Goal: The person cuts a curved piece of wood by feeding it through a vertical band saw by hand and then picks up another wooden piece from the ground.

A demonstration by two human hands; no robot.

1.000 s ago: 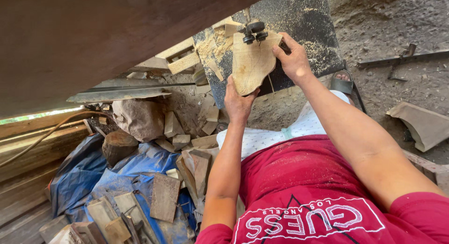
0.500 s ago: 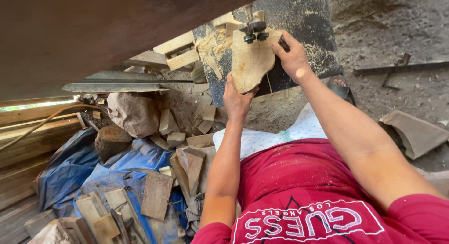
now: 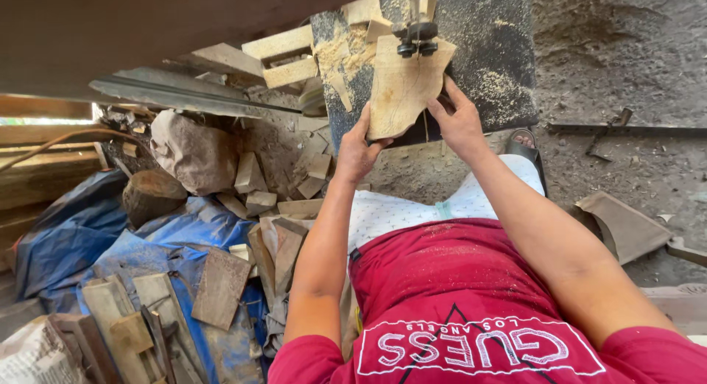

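Wooden board (image 3: 401,86) gripped on dusty saw table (image 3: 501,75): left hand (image 3: 359,150) clasping edge at seven o'clock, right hand (image 3: 458,122) pressing edge at four o'clock, blade guide (image 3: 414,39) at twelve.

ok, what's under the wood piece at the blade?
The wood piece lies on the dark, sawdusty saw table. The left hand and right hand hold its near end. The table under it is covered.

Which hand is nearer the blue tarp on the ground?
Left. The left hand grips the wood piece's left edge, on the side toward the blue tarp; the right hand holds the piece's right edge, farther away.
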